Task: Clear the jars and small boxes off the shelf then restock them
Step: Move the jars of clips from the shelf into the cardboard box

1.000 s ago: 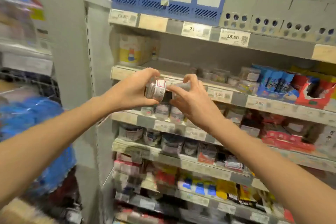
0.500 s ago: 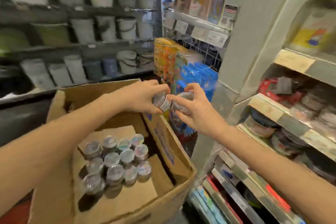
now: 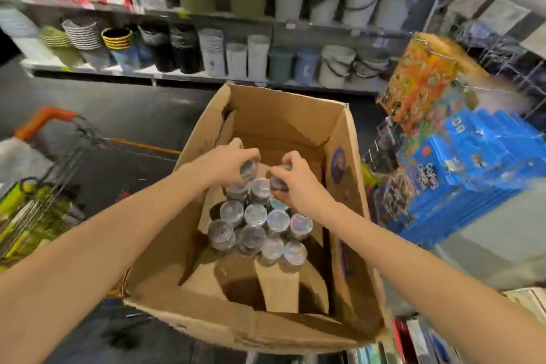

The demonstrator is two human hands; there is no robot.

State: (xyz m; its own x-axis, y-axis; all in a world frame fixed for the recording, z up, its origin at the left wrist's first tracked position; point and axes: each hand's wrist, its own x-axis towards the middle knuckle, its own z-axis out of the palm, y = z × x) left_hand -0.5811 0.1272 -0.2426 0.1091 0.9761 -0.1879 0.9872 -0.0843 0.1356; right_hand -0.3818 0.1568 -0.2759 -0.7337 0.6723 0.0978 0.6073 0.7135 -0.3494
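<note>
An open cardboard box (image 3: pixel 351 233) stands in front of me, and both my hands reach down into it. My left hand (image 3: pixel 227 162) grips a small clear jar (image 3: pixel 248 170) with a shiny lid. My right hand (image 3: pixel 295 183) grips a second small jar (image 3: pixel 279 183). Both jars are held just above the far end of a cluster of several like jars (image 3: pixel 257 227) standing upright on the cardboard floor of the box. The shelf the jars came from is out of view.
A shopping cart with an orange handle (image 3: pixel 44 121) is at the left. Stacked blue and orange packages (image 3: pixel 461 162) sit right of the box. Across the dark aisle floor a shelf holds buckets and bins (image 3: pixel 251 56).
I have turned from the shelf to the box. Both hands, each with a jar, moved from shelf height down into the box, right above the standing jars.
</note>
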